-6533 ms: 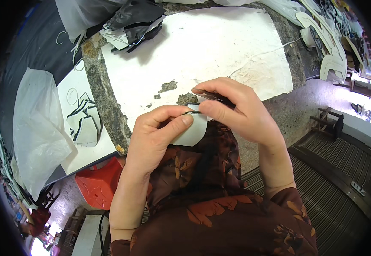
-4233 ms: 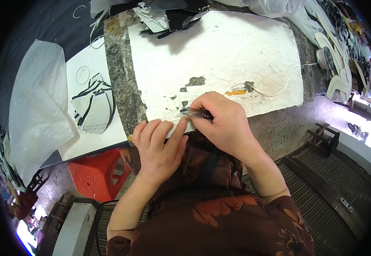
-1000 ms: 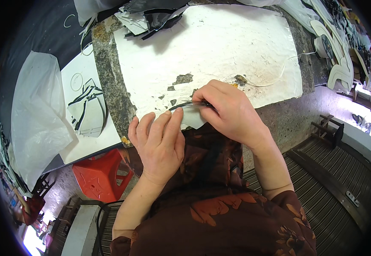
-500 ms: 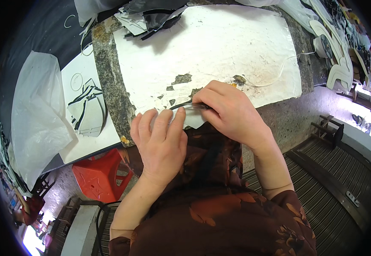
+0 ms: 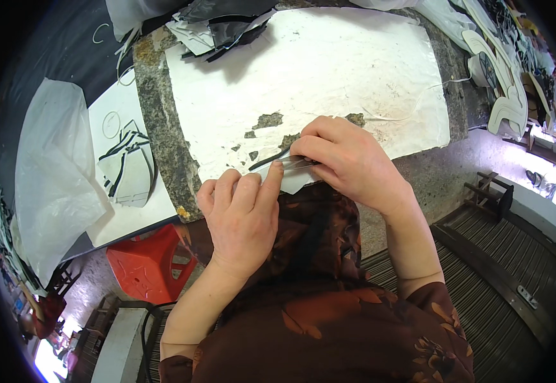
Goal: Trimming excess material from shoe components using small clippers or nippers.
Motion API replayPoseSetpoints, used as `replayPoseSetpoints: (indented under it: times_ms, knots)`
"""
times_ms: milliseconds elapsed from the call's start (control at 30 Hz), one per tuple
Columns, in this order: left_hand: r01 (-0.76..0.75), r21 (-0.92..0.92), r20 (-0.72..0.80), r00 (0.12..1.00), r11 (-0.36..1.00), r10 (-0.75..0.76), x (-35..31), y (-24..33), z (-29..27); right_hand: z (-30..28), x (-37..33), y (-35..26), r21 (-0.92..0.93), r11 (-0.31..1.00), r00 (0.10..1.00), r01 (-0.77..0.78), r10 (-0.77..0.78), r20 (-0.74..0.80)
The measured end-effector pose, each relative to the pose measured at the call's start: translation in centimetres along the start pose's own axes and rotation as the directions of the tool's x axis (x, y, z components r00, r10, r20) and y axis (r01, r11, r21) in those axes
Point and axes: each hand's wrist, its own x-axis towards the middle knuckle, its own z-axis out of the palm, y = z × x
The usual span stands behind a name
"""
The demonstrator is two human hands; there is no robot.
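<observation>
A pale, flat cut piece (image 5: pixel 295 180) with a dark edging strip (image 5: pixel 267 161) lies at the near edge of the white sheet (image 5: pixel 319 64) on the stone slab (image 5: pixel 155 105), partly covered by both hands. Its dark edge gives the clearest long axis: a slant from lower left, by the left fingers, to upper right, under the right fingers. One pale corner points back toward the person's lap

The left hand (image 5: pixel 243 217) is palm down with fingers spread, grasping nothing; its index fingertip presses on the piece just below the dark strip. The right hand (image 5: pixel 357 166) is closed around a slim metal-bladed hand tool (image 5: pixel 299 163), whose blades point left, nearly level across the view, toward that index fingertip. Whether the blades touch the strip cannot be told

Well to the left, more dark-edged cut pieces (image 5: pixel 131 173) lie heaped on a white board (image 5: pixel 108 223), beside a translucent plastic bag (image 5: pixel 57 172)
</observation>
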Motion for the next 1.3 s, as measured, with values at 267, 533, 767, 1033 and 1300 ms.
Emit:
replayPoseSetpoints:
  times_ms: [267,533,767,1033,1300]
  knots:
    - [0.005,-0.020,-0.010,1.000,1.000,-0.006,-0.2,-0.1,0.3,0.0,0.3,1.5,-0.027,0.992,0.991,0.122,-0.123,-0.046]
    - [0.016,-0.048,-0.009,1.000,0.999,-0.016,-0.2,0.0,0.1,0.3,0.3,2.1,-0.028,0.988,0.984,0.152,-0.154,-0.091]
    - [0.015,-0.042,-0.002,1.000,0.999,-0.015,-0.1,-0.1,0.2,-0.1,0.4,2.1,-0.125,0.977,0.981,0.174,-0.182,-0.059]
    - [0.026,-0.044,0.022,0.999,0.999,-0.025,0.5,0.1,-0.3,-0.9,1.4,2.9,-0.174,0.946,0.959,0.273,-0.282,-0.027]
    - [0.032,-0.049,0.057,0.998,0.998,-0.029,0.9,0.1,-0.5,-1.6,1.7,2.9,-0.198,0.928,0.947,0.316,-0.320,0.014]
